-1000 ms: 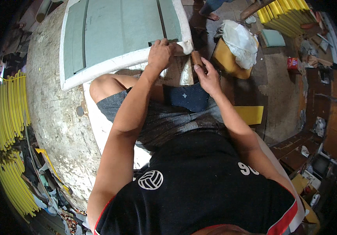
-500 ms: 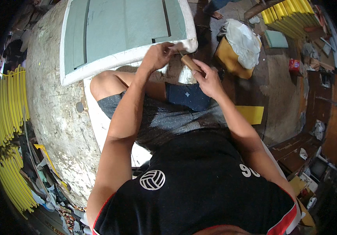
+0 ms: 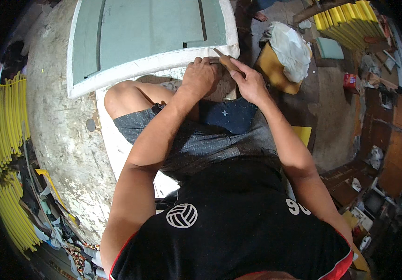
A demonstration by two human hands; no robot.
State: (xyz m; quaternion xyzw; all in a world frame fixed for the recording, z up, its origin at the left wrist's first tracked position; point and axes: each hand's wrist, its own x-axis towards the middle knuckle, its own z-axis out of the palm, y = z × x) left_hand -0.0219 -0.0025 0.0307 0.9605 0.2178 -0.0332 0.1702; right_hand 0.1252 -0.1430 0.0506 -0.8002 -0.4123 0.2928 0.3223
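Note:
A flat pale green-grey panel [image 3: 147, 28] with dark slots lies at the top, edged by a white fabric border [image 3: 117, 70]. My left hand [image 3: 201, 74] has its fingers curled on that border near the panel's near right corner. My right hand [image 3: 250, 81] grips a wooden-handled tool [image 3: 229, 63], its narrow blade-like tip angled up-left onto the border, just right of my left fingers. What lies under my left fingertips is hidden. My bare knee [image 3: 121, 98] is bent below the panel.
A worn work surface [image 3: 56, 121] lies left, beside stacks of yellow strips [image 3: 7, 121]. At right are a tan cushion with white bags [image 3: 285, 56], a green pad [image 3: 329, 49], a red box [image 3: 349, 80] and yellow pieces [image 3: 350, 25]. Another person's bare foot [image 3: 259, 17] shows top right.
The panel has shifted slightly. My left hand has moved right and down along the border. The tool has swung from near upright to angled, its tip now up on the border.

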